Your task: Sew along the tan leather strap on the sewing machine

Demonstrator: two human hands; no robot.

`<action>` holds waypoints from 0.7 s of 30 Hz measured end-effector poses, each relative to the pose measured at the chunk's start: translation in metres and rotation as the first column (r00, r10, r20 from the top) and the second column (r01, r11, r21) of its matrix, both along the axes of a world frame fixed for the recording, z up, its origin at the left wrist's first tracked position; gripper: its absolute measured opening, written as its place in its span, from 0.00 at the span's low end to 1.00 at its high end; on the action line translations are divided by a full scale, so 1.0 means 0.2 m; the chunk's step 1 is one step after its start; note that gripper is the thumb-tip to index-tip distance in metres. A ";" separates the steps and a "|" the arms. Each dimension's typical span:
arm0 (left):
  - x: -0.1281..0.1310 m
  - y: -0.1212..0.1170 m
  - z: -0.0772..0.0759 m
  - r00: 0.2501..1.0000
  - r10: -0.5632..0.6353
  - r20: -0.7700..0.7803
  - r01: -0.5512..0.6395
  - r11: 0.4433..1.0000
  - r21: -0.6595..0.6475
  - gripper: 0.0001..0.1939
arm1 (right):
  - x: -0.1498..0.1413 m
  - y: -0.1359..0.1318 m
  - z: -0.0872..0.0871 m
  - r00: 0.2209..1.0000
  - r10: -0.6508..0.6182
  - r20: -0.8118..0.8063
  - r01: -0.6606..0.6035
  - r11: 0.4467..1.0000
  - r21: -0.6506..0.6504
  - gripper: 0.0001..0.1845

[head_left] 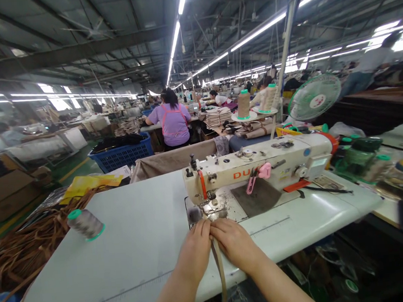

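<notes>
My left hand (195, 251) and my right hand (234, 242) lie side by side on the white table, fingertips just in front of the presser foot (211, 209) of a cream sewing machine (258, 167). Between them runs a narrow brown strap (219, 270), which drops over the table's front edge toward me. Both hands pinch and press this strap with curled fingers. The fingertips are partly hidden against the needle plate.
A grey thread spool (85, 223) with teal ends lies on the table (132, 249) at left. A pile of brown straps (30, 243) heaps off the left edge. Thread cones (244, 104), a green fan (314, 96) and a seated person in purple (173, 123) are behind.
</notes>
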State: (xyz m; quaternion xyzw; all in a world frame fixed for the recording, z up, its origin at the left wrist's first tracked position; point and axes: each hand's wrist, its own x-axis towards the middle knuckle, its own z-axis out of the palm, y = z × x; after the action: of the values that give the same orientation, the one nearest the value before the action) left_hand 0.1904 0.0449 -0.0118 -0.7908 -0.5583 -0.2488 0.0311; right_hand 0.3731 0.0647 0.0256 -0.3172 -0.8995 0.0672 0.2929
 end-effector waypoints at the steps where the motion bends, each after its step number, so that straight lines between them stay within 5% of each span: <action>1: 0.00 0.00 -0.01 1.000 0.007 -0.001 -0.007 1.000 -0.002 0.27 | 0.00 0.00 0.00 1.000 -0.003 -0.004 0.003 1.000 -0.006 0.17; 21: 0.02 0.03 -0.09 0.999 0.042 -0.013 -0.041 0.999 0.018 0.29 | -0.01 -0.02 0.00 0.999 -0.036 -0.028 0.034 0.997 -0.067 0.17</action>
State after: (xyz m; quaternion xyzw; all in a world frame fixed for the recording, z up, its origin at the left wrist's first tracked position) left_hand 0.1936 0.0503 -0.0302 -0.7804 -0.5722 -0.2477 0.0469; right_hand 0.3715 0.0617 0.0255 -0.3417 -0.8866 0.0966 0.2962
